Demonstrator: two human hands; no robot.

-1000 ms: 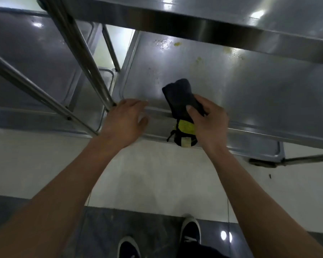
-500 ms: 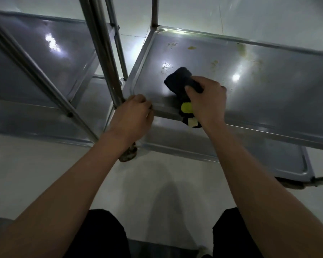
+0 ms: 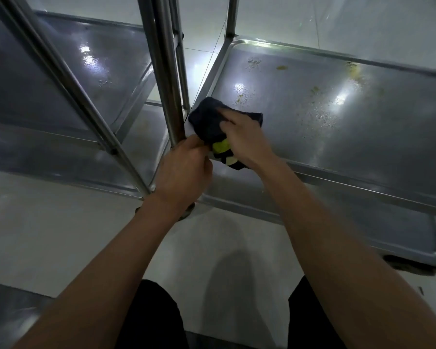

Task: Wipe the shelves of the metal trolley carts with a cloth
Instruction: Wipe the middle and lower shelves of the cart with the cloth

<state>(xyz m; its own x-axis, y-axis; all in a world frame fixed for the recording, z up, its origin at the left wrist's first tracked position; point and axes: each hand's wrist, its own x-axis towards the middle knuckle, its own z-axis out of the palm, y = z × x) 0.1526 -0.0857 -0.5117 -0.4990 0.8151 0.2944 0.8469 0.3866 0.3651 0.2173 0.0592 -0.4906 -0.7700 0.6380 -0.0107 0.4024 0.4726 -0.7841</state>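
Note:
A dark cloth (image 3: 208,119) with a yellow-green patch lies on the near left corner of the right trolley's steel shelf (image 3: 337,137). My right hand (image 3: 247,139) holds the cloth down on the shelf, fingers laid over it; its thumb is hidden. The shelf carries yellowish stains and crumbs (image 3: 315,90) towards the back and middle. My left hand (image 3: 184,170) grips the base of the trolley's upright corner post (image 3: 168,91), right beside the cloth.
A lower shelf (image 3: 378,222) of the same trolley shows beneath. A second trolley's wet, shiny shelf (image 3: 91,71) stands to the left, with slanted steel posts (image 3: 68,91) crossing it. Castors (image 3: 413,268) rest on the pale tiled floor. My legs are at the bottom.
My right hand has slid the cloth left into the shelf's corner by the post. My left hand has closed tighter round the post's base. The view has dropped closer.

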